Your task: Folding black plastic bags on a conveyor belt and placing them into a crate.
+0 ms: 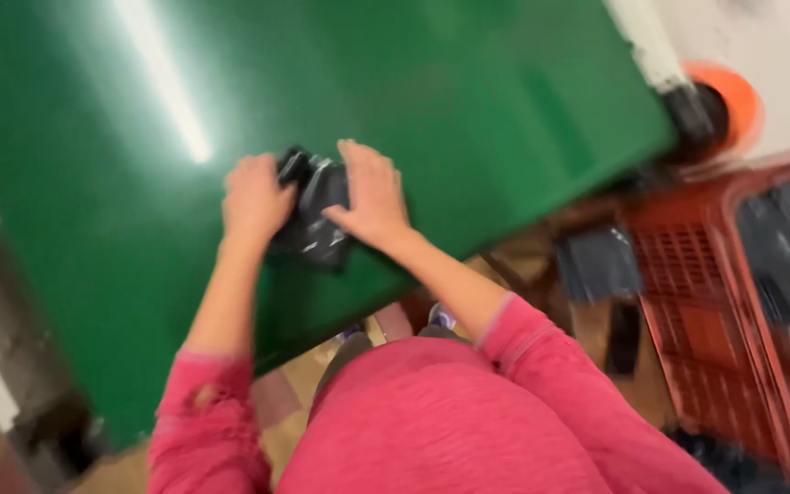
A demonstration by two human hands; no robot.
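Seen from the head camera, looking down: a person in pink sleeves leans over a glossy green bench. A crumpled black plastic bag lies near the bench's front edge, between both hands. The left hand rests on the bag's left side, fingers curled over it; whether its grip is closed on the plastic cannot be told. The right hand lies flat with fingers spread, pressing the bag's right side. A red plastic crate stands on the floor to the right, blurred.
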